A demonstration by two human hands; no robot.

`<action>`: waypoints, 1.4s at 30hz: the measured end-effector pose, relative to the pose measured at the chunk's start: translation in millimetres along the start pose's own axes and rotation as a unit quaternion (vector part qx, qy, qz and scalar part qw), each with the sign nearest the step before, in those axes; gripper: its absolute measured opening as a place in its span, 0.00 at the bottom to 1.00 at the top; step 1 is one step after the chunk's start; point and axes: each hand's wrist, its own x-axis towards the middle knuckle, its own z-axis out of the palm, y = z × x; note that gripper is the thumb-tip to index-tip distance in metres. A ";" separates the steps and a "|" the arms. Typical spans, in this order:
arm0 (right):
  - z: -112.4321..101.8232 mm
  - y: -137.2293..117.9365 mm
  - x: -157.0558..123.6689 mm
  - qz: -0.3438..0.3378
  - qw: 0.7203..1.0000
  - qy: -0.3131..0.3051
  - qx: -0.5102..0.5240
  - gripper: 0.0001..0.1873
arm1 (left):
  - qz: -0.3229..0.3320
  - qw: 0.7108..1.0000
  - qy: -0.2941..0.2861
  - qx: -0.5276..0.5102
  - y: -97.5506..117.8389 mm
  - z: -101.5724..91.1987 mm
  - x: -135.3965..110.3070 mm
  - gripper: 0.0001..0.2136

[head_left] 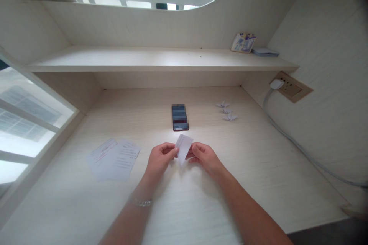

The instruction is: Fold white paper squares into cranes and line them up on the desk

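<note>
While both my hands pinch the small folded paper (183, 147) above the table (258, 183), left hand (160, 159) clamped at nine o'clock, right hand (204, 157) at three, I judge a fold underway; next needs a crisp crease.

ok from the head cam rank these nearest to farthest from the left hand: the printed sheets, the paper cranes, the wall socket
From the left hand, which pinches the folded paper:
1. printed sheets, on the desk to its left
2. paper cranes, farther back on the right
3. wall socket, on the right wall
</note>
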 end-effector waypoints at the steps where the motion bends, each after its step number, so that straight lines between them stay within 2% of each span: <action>1: 0.9 1.9 0.8 -0.009 1.000 0.001 -0.013 0.19 | -0.004 1.000 -0.003 0.002 -0.1 0.5 -0.1 0.10; 6: 5.1 8.6 3.0 -0.003 0.999 0.005 -0.039 0.18 | -0.023 1.000 -0.016 0.003 1.6 3.0 -1.3 0.11; 8: 2.2 6.3 2.8 -0.004 0.999 0.004 -0.054 0.18 | -0.024 0.999 -0.024 0.009 1.9 1.9 -1.3 0.11; 12: -8.5 -1.3 2.4 -0.020 0.995 0.043 -0.089 0.16 | -0.024 0.998 -0.051 0.032 2.3 -0.4 -1.4 0.09; 17: -15.3 -4.6 0.7 0.008 0.993 0.018 -0.114 0.15 | -0.029 0.996 -0.076 0.033 4.3 0.3 -2.7 0.09; 22: -15.3 -8.6 -3.6 0.014 0.991 -0.001 -0.131 0.15 | -0.029 0.997 -0.067 0.025 5.5 0.3 -4.0 0.08; 29: -13.3 -8.4 -7.1 0.006 0.997 -0.017 -0.071 0.15 | -0.029 0.999 -0.029 -0.034 5.3 -0.7 -4.9 0.05; 35: -12.9 -17.3 -10.8 0.008 0.996 -0.054 -0.071 0.16 | 0.017 0.998 -0.050 0.047 9.9 -2.0 -7.3 0.04; 38: -8.5 -16.2 -9.6 0.008 0.996 -0.015 -0.092 0.17 | 0.037 0.993 -0.068 0.093 11.5 -1.3 -8.3 0.05; 42: -1.7 -7.7 -5.7 0.005 0.992 -0.011 -0.129 0.15 | 0.044 0.991 -0.079 0.094 10.5 0.5 -8.0 0.06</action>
